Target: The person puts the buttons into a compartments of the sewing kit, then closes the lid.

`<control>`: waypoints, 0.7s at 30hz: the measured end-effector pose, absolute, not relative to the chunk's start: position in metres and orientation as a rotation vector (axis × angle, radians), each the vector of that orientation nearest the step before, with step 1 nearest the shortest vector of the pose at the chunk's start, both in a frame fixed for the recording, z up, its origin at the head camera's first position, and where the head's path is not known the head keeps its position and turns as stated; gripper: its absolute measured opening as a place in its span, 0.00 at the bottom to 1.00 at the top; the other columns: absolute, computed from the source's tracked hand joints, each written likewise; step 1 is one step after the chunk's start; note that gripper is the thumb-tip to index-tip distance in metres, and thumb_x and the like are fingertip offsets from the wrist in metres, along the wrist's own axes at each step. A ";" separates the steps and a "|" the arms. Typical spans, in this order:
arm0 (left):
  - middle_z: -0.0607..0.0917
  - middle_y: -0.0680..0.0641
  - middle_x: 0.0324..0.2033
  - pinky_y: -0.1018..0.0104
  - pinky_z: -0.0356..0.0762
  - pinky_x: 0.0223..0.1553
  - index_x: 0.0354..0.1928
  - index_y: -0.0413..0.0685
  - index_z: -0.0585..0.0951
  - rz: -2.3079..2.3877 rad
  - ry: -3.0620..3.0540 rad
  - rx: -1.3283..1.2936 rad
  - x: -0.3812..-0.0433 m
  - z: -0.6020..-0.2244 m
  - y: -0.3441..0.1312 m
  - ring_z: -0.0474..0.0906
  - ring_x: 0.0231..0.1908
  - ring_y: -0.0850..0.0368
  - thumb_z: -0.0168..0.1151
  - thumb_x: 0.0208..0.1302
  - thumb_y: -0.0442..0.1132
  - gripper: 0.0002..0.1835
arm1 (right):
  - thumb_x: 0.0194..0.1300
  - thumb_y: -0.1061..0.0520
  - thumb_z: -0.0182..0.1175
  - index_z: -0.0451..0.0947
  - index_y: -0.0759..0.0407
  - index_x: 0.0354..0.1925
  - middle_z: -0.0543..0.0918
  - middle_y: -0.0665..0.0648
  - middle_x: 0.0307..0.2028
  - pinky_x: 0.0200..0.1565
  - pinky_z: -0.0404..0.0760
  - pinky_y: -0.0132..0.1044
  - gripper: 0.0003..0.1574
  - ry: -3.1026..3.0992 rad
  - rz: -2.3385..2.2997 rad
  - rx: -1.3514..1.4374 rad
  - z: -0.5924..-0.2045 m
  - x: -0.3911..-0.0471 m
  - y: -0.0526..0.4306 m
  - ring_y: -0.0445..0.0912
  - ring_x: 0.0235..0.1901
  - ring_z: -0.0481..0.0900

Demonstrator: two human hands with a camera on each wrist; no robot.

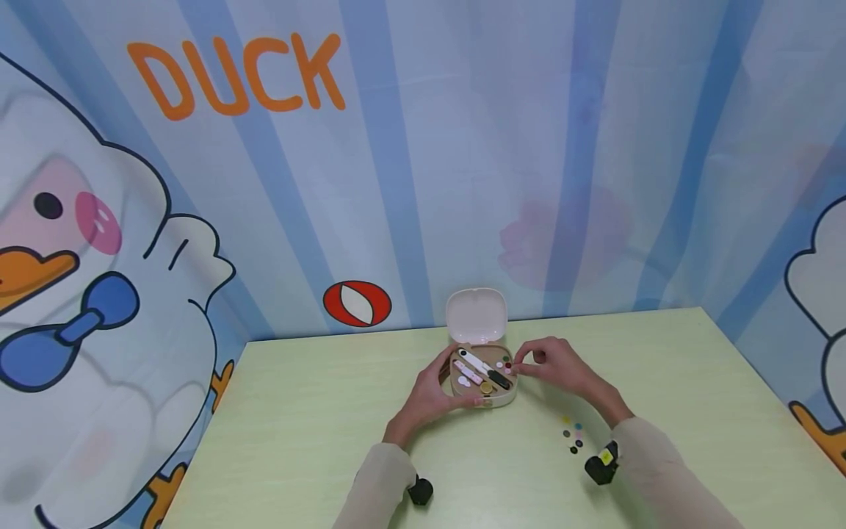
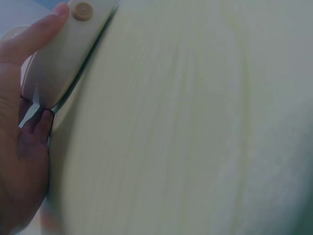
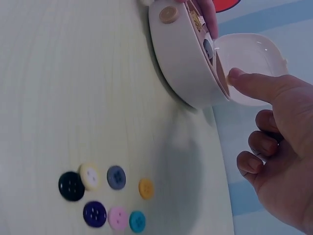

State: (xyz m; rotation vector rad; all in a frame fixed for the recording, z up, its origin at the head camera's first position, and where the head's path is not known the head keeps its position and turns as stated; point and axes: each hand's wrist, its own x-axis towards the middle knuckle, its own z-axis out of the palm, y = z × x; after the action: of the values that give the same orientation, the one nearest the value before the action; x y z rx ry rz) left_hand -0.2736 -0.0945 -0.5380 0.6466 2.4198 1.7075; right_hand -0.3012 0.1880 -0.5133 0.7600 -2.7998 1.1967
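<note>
A small cream sewing-kit case (image 1: 502, 400) stands with its pale lid (image 1: 476, 316) raised at the back. Inside lie a white-and-black pen-like tool (image 1: 485, 367), a pink-and-white stick (image 1: 468, 372), a gold round piece (image 1: 487, 388) and several small buttons (image 1: 507, 360) on the right. My left hand (image 1: 429, 393) grips the case from the left, thumb along its front near a brown round knob (image 2: 82, 11). At the right compartment, my right hand (image 1: 555, 364) has thumb and forefinger tips together, other fingers curled. Whether a button is between those tips is hidden.
Several loose buttons (image 3: 95, 214) in black, cream, grey, yellow, navy, pink and blue lie on the pale table (image 1: 317, 426), right of the case and nearer me. Behind the table's back edge hangs a blue striped curtain (image 1: 463, 184) with duck prints.
</note>
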 end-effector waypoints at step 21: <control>0.63 0.43 0.78 0.48 0.61 0.76 0.82 0.48 0.56 1.677 2.449 0.643 -0.286 -0.561 -0.095 0.59 0.76 0.44 0.81 0.56 0.38 0.56 | 0.68 0.58 0.70 0.89 0.57 0.37 0.64 0.47 0.17 0.25 0.61 0.33 0.03 -2.780 1.279 0.540 -0.526 -0.315 0.162 0.43 0.20 0.62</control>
State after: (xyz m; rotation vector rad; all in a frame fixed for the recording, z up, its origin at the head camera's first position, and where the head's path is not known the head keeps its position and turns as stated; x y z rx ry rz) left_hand -0.2861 -0.0952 -0.5612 0.6433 2.4494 1.6770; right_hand -0.3145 0.1625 -0.5263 0.5401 -2.7802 1.2793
